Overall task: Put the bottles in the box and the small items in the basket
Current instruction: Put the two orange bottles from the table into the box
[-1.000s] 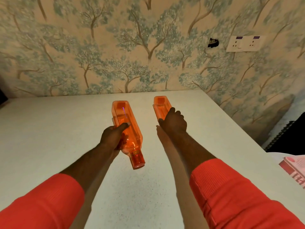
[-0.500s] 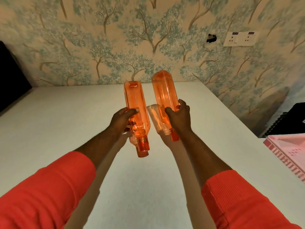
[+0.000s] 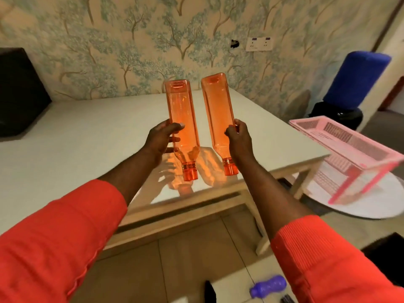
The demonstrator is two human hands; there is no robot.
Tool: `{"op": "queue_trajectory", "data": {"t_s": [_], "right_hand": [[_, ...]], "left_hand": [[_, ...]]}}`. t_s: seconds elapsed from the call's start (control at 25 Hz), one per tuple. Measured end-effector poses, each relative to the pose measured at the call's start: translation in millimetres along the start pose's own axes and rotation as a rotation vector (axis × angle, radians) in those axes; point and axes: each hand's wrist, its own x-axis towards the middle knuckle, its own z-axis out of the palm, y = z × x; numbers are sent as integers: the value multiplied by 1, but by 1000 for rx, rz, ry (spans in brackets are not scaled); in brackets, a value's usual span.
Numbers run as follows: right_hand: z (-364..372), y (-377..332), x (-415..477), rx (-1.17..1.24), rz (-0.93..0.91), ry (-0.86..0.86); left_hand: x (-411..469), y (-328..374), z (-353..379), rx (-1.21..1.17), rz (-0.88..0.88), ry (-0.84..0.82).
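I hold two clear orange square bottles in the air above the white table (image 3: 76, 138), caps pointing toward me and bases toward the wall. My left hand (image 3: 160, 139) grips the left orange bottle (image 3: 182, 114) near its shoulder. My right hand (image 3: 239, 138) grips the right orange bottle (image 3: 217, 110) at its lower body. A pink slatted basket (image 3: 349, 158) stands to the right of the table on a white round surface. A purple bottle (image 3: 269, 286) lies on the floor near the bottom edge. No box is recognisable in view.
A black object (image 3: 19, 92) sits on the table's far left. A blue cylinder on a black base (image 3: 356, 79) stands at the right by the wallpapered wall. The table's near edge and leg (image 3: 260, 217) are below my hands, with tiled floor beneath.
Both bottles have come up off the table and toward me. The view has pulled back and down, revealing the table edge, floor, basket and purple bottle.
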Motion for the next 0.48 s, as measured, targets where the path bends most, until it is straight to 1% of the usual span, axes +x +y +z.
{"op": "queue_trajectory", "data": {"t_s": [0.12, 0.24, 0.36, 0.48], "right_hand": [[-30, -9, -75, 6, 7, 36], [-65, -12, -129, -8, 25, 46], [-103, -7, -181, -10, 17, 47], [-142, 6, -233, 51, 3, 46]], "left_hand": [[-71, 0, 12, 25, -4, -67], [-126, -3, 30, 47, 2, -121], [-181, -13, 53, 72, 18, -182], [-233, -28, 84, 77, 35, -225]]}}
